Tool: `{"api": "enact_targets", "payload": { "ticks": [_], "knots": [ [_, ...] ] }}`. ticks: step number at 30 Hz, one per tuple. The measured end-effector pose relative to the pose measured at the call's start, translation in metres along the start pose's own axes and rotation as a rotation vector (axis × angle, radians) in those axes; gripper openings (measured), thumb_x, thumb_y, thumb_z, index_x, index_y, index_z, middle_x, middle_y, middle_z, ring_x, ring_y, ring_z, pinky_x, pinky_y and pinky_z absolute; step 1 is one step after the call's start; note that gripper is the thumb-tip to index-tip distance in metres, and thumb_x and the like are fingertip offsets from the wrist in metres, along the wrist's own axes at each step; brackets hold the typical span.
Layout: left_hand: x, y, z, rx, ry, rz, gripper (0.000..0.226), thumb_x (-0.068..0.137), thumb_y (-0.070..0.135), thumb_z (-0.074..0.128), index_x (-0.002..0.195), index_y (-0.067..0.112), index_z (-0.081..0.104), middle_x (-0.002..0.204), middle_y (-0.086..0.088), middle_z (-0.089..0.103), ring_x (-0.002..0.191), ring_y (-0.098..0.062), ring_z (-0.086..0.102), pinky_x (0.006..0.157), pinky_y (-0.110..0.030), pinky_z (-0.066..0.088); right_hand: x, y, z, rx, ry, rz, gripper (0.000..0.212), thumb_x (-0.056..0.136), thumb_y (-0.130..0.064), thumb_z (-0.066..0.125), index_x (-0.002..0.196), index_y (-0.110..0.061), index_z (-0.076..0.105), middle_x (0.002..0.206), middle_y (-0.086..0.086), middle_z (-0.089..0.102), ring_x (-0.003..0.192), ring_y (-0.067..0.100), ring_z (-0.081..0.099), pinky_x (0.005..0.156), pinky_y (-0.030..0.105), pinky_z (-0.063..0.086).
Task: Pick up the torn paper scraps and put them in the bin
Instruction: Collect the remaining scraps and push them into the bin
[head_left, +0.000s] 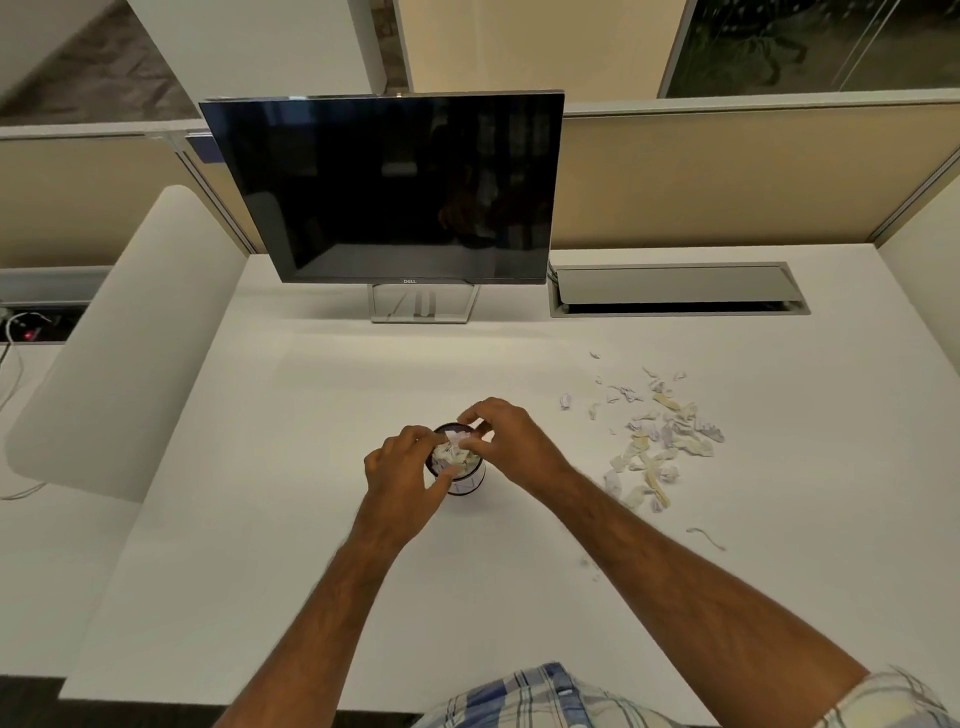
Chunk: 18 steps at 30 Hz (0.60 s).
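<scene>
A small round dark bin stands at the middle of the white desk, filled to the rim with crumpled paper scraps. My left hand wraps the bin's left side, thumb across its front. Over the bin's right rim, my right hand pinches a white scrap between its fingertips. A scattered pile of torn paper scraps lies on the desk to the right of the bin, past my right forearm.
A dark monitor on a stand sits at the back of the desk. A cable hatch is recessed at the back right. A padded white divider borders the left side. Partition panels close the back.
</scene>
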<state>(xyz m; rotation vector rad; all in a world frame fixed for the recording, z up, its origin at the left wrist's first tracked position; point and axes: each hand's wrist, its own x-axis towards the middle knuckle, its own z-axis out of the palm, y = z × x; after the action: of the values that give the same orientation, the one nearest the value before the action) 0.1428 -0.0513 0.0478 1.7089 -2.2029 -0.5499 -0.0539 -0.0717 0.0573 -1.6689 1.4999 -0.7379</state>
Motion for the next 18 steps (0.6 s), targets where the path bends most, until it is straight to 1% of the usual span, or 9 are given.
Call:
{"api": "enact_targets", "payload": {
  "ticks": [4,6,9,12,15,18],
  "knots": [
    [-0.003,0.011,-0.003,0.014,0.105,-0.051,0.023,0.087,0.030,0.074,0.104,0.029,0.059,0.108,0.011,0.054,0.100,-0.014,0.052,0.089,-0.030,0.031,-0.014,0.016,-0.010,-0.003,0.052,0.011,0.016,0.088,-0.016,0.075,0.104,-0.019,0.070,0.102,-0.006,0.065,0.084,0.006,0.065,0.074,0.012,0.049],
    [-0.002,0.019,-0.003,0.068,0.141,-0.063,0.022,0.086,0.029,0.073,0.097,0.028,0.055,0.100,0.010,0.052,0.093,-0.017,0.051,0.085,-0.032,0.035,-0.025,0.032,-0.020,0.000,0.080,0.036,0.016,0.087,-0.013,0.075,0.102,-0.018,0.071,0.100,-0.005,0.066,0.082,0.006,0.064,0.075,0.013,0.049],
    [0.003,0.033,-0.001,0.121,0.159,-0.042,0.019,0.086,0.029,0.071,0.093,0.026,0.053,0.094,0.009,0.050,0.086,-0.018,0.050,0.079,-0.036,0.039,-0.043,0.056,-0.037,0.013,0.121,0.107,0.014,0.087,-0.012,0.075,0.098,-0.019,0.071,0.096,-0.005,0.066,0.082,0.006,0.063,0.076,0.018,0.051],
    [0.005,0.050,0.007,0.040,0.129,0.051,0.017,0.087,0.026,0.070,0.095,0.026,0.055,0.097,0.010,0.051,0.087,-0.016,0.048,0.077,-0.033,0.043,-0.062,0.082,-0.055,0.022,0.163,0.189,0.013,0.087,-0.011,0.075,0.095,-0.020,0.071,0.095,-0.006,0.066,0.083,0.005,0.062,0.075,0.017,0.050],
    [0.008,0.069,0.022,-0.084,0.071,0.191,0.019,0.090,0.024,0.069,0.104,0.023,0.056,0.105,0.011,0.050,0.096,-0.014,0.048,0.081,-0.030,0.045,-0.083,0.109,-0.075,0.015,0.204,0.253,0.012,0.088,-0.012,0.074,0.094,-0.022,0.071,0.094,-0.006,0.067,0.083,0.004,0.063,0.074,0.014,0.049],
    [0.015,0.086,0.047,-0.188,-0.044,0.225,0.025,0.091,0.026,0.069,0.112,0.022,0.056,0.114,0.009,0.050,0.102,-0.016,0.054,0.086,-0.036,0.051,-0.105,0.135,-0.097,-0.004,0.233,0.317,0.011,0.088,-0.011,0.073,0.095,-0.021,0.071,0.095,-0.005,0.068,0.081,0.003,0.062,0.072,0.011,0.047]
  ]
}}
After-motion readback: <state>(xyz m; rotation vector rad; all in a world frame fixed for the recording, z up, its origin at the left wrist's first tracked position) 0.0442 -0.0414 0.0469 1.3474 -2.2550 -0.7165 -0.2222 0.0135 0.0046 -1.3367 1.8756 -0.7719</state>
